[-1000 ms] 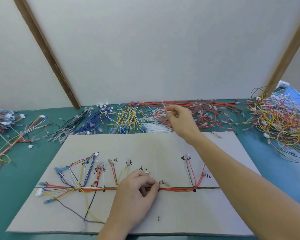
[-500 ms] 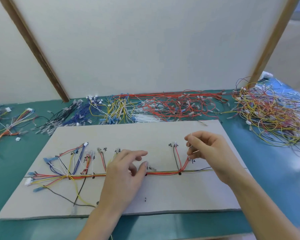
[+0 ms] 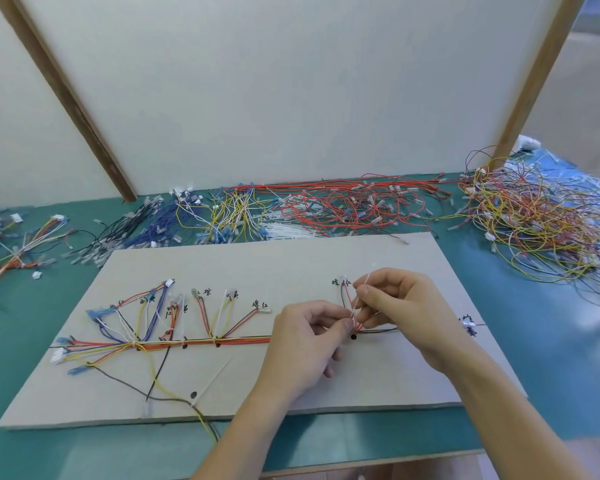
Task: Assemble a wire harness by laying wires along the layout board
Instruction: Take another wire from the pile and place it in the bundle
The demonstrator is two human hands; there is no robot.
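A grey layout board (image 3: pixel 291 261) lies on the green table, with black marks and handwritten labels. A wire harness (image 3: pixel 174 342) of red, yellow, blue and black wires runs along its drawn line and fans out at the left. My left hand (image 3: pixel 309 344) pinches the bundle at the junction beside a black dot (image 3: pixel 353 337). My right hand (image 3: pixel 399 306) pinches a thin white cable tie (image 3: pixel 362 289) that rises from the same junction. A red and black branch (image 3: pixel 344 294) goes up from there to a label.
Loose wire piles line the table's far side: black and blue (image 3: pixel 142 226), yellow (image 3: pixel 232 209), red (image 3: pixel 343 206), white ties (image 3: pixel 288 232). A big tangled mixed heap (image 3: pixel 534 223) lies at the right. A finished harness (image 3: pixel 18 251) lies at the left. A white wall panel stands behind.
My right hand came back from the far wire piles with a white tie and met the junction. My left hand slid right along the bundle to the same junction.
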